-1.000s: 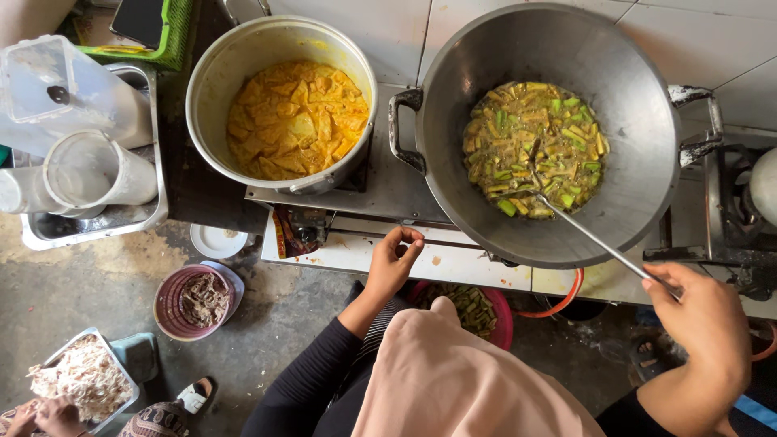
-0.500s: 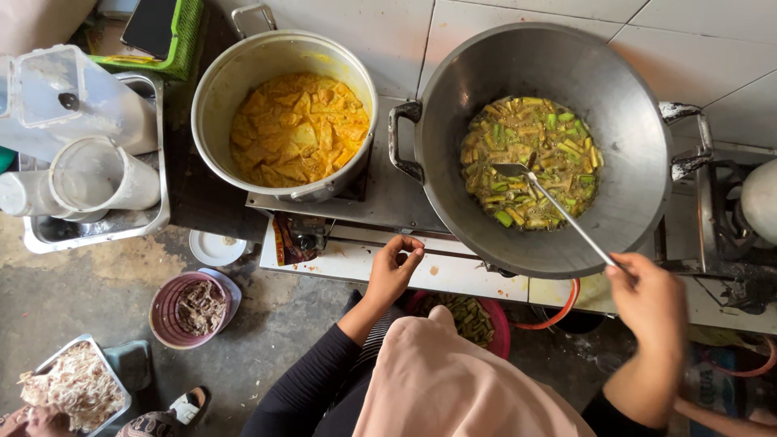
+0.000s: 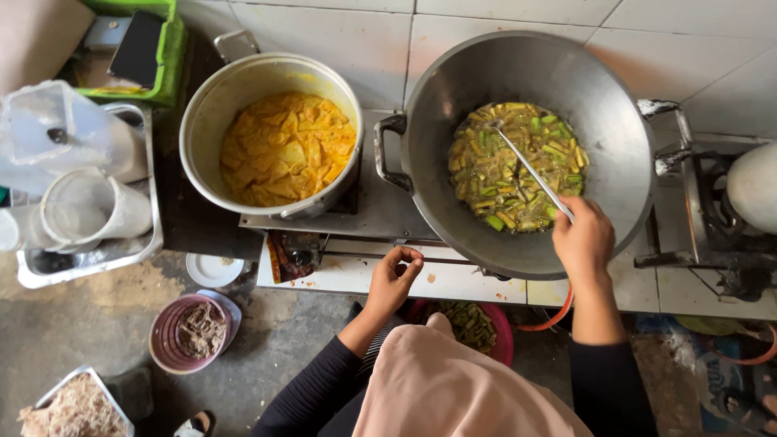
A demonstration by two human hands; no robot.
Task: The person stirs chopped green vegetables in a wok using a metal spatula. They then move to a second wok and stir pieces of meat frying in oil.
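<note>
Since half a second ago the right hand (image 3: 584, 240) has come in from beyond the wok's rim to sit over its near edge, at about five o'clock of the pan, and the spoon bowl has swung from the middle of the food toward eleven o'clock. Its fingers are closed around the end of a long metal spoon (image 3: 530, 170), whose handle runs up and left from the fist into the vegetables. The big grey wok (image 3: 453, 89) stands on the stove (image 3: 380, 202), with a dark loop handle at nine o'clock and another at three o'clock. Inside it lies a pool of chopped green and yellow vegetables (image 3: 494, 174) in brownish liquid, and the spoon's bowl rests in them.

Over the front edge of the stove, at seven o'clock of the wok, the left hand (image 3: 392, 279) has stayed nearly where it was. Its fingers are curled loosely with the tips drawn toward the thumb, and I cannot tell whether they pinch anything.

At nine o'clock of the wok, just beside it, a round metal pot (image 3: 202, 113) holds yellow curry (image 3: 283, 150). Further toward nine o'clock a metal tray (image 3: 89, 259) carries clear plastic jugs (image 3: 81, 206). Below, on the floor, a pink bowl (image 3: 166, 340) holds brown shreds, and a red basin (image 3: 500, 336) with green pieces shows under the stove front at six o'clock of the wok.
</note>
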